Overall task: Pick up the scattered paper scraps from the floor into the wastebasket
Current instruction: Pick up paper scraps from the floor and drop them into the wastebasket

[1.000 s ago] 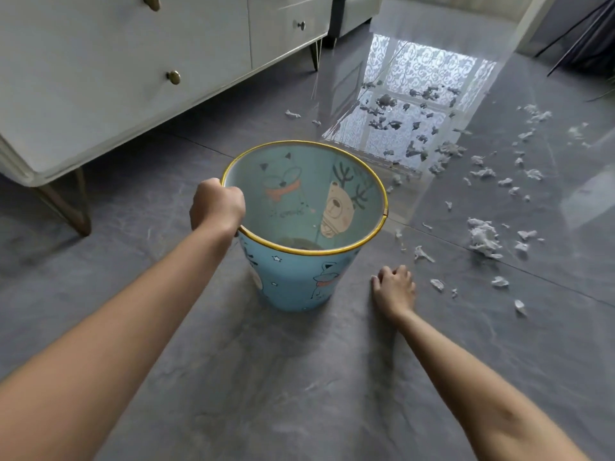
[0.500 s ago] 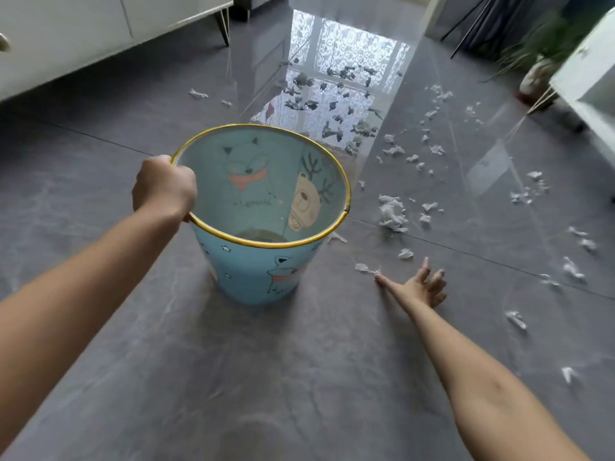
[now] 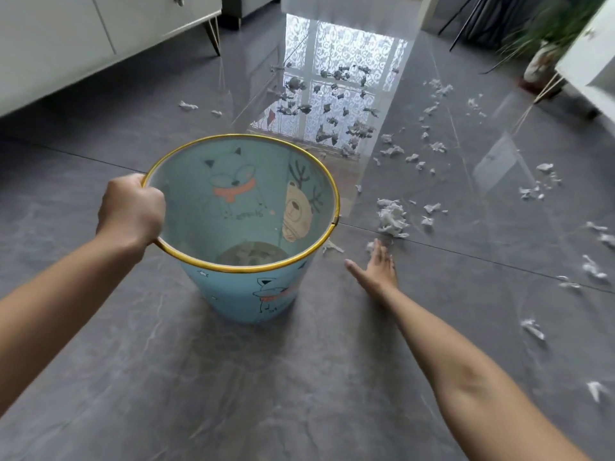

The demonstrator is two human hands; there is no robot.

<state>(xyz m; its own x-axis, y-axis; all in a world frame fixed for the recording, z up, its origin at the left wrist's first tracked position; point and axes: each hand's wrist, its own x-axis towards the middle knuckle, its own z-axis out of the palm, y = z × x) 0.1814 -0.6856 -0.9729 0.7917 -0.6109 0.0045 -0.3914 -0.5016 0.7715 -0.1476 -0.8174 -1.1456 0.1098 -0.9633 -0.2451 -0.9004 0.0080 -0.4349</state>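
Note:
A light blue wastebasket (image 3: 233,294) with a gold rim and cartoon animals stands on the grey floor at centre. My left hand (image 3: 131,211) is shut on its left rim. Some scraps lie at the bottom inside. My right hand (image 3: 376,271) lies flat and open on the floor just right of the basket, fingers stretched toward a small scrap (image 3: 370,246) at its fingertips. A bigger clump of white scraps (image 3: 391,218) lies just beyond. Several more paper scraps (image 3: 432,148) are strewn over the floor ahead and to the right.
A white cabinet on thin metal legs (image 3: 100,38) stands at the back left. A potted plant (image 3: 545,54) and another white piece of furniture (image 3: 592,61) are at the far right. Bright window glare (image 3: 332,78) lies on the glossy tiles ahead.
My right hand opened from a curled pose and slid forward along the floor toward the scraps. The view swung to the right; my left hand kept its grip on the rim.

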